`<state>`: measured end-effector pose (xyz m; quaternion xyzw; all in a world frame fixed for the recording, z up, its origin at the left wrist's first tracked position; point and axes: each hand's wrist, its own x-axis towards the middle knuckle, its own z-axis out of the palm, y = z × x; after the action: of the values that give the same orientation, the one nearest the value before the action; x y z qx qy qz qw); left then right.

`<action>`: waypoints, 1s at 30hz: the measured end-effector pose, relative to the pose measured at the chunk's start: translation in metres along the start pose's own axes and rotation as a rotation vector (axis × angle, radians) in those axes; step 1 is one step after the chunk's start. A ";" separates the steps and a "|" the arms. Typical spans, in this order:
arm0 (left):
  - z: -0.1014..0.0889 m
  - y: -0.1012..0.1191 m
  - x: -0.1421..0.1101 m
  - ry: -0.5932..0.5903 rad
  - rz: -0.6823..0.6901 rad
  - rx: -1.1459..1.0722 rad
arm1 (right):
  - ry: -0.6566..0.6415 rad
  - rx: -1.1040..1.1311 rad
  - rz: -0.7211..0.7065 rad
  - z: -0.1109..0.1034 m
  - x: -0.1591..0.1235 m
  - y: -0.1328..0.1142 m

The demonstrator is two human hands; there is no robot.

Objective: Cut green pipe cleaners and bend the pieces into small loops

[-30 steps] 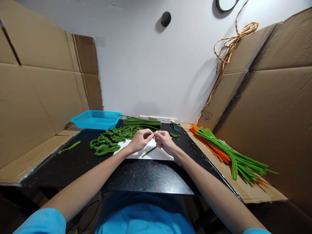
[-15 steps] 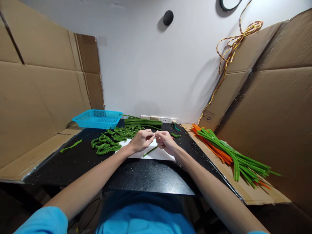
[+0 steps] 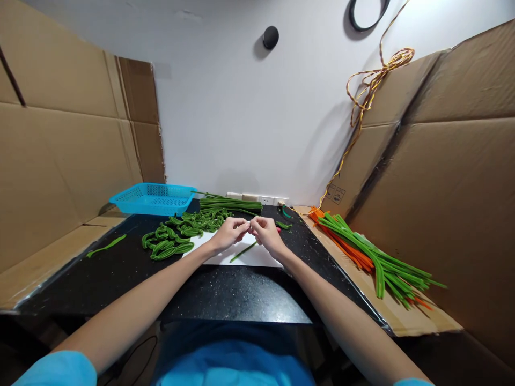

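Note:
My left hand and my right hand meet above a sheet of white paper, thumbs and fingertips pinched together. Whatever sits between the fingertips is too small and covered to make out. A thin green pipe cleaner slants over the paper, its upper end at the underside of my right hand; I cannot tell whether that hand holds it. Left of the paper lies a pile of looped green pipe cleaners. Behind my hands is a bundle of straight dark green pipe cleaners.
A blue plastic basket stands at the back left of the black table. Light green stems and orange ones lie on cardboard at the right. A green strip lies far left. Cardboard walls flank the table.
The whole view has shifted slightly left. My hands stay together over the paper, with the fingers a little more closed in on each other.

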<state>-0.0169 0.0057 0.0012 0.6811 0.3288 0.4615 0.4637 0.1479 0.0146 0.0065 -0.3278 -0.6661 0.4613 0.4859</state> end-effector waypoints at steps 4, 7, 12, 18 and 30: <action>-0.001 0.001 0.000 -0.016 0.018 0.043 | -0.009 0.126 0.071 0.001 0.000 0.002; -0.003 0.004 -0.001 -0.027 0.065 0.134 | -0.038 0.194 0.129 0.002 -0.001 0.002; -0.007 0.009 -0.005 -0.025 0.230 0.428 | -0.084 0.249 0.206 0.001 -0.001 0.001; -0.011 0.010 -0.007 -0.035 0.396 0.760 | -0.126 0.253 0.266 0.001 -0.002 0.001; -0.012 0.006 -0.006 -0.008 0.411 0.868 | -0.125 0.286 0.299 0.002 -0.001 0.003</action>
<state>-0.0302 0.0019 0.0068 0.8644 0.3478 0.3612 0.0371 0.1466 0.0146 0.0036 -0.3213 -0.5668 0.6375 0.4113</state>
